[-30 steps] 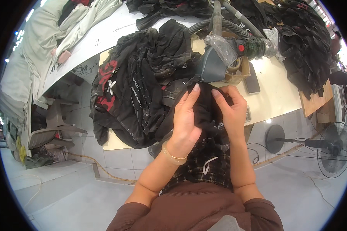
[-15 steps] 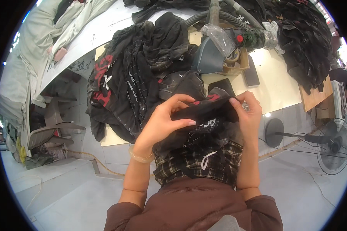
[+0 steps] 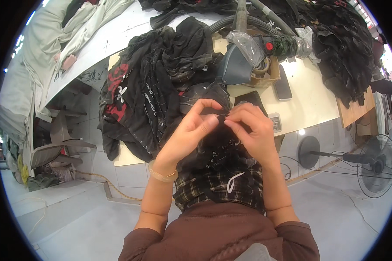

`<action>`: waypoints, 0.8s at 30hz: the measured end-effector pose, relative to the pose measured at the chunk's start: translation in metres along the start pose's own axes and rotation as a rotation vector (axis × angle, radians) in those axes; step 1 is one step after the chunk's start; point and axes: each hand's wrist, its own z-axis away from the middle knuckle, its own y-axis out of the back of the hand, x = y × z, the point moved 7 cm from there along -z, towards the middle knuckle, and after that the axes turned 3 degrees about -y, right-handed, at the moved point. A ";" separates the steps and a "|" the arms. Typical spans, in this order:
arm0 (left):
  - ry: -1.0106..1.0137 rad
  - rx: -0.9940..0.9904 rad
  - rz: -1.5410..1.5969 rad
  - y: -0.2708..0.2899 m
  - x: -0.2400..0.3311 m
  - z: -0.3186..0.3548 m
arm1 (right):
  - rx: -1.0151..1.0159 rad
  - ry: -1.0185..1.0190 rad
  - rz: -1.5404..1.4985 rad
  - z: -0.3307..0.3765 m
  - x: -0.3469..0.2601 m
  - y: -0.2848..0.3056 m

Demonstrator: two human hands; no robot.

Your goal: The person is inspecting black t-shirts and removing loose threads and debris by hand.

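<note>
A black plaid garment point(image 3: 224, 185) with white markings hangs from my hands down over my lap. My left hand point(image 3: 188, 132) pinches its upper edge between thumb and forefinger, and a pale bead bracelet circles that wrist. My right hand point(image 3: 252, 130) grips the same edge just to the right, fingertips nearly touching the left ones. Both hands are raised close to my chest, in front of the table's near edge.
A heap of black garments point(image 3: 152, 91) with red and white prints lies on the cream table point(image 3: 309, 104). A grey suction nozzle with hoses point(image 3: 239, 61), a phone point(image 3: 283, 87) and another dark pile point(image 3: 339, 48) are behind. A floor fan point(image 3: 376, 163) stands at right; pale cloth point(image 3: 43, 48) at left.
My hands have lifted the garment off the table toward me and drawn together. The flat hold on the cloth has become a fingertip pinch on its edge.
</note>
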 end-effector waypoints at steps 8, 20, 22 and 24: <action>-0.088 -0.168 -0.178 -0.013 0.005 -0.003 | 0.135 -0.380 -0.355 0.008 0.044 0.012; 0.036 -0.233 0.313 -0.002 -0.005 -0.003 | -0.079 -0.091 -0.151 -0.004 0.008 0.000; 0.036 -0.238 0.017 -0.012 -0.001 0.001 | -0.084 -0.179 -0.197 0.000 0.017 -0.003; -0.052 -0.200 -0.284 -0.015 -0.001 0.004 | -0.019 -0.181 -0.208 0.003 0.019 -0.002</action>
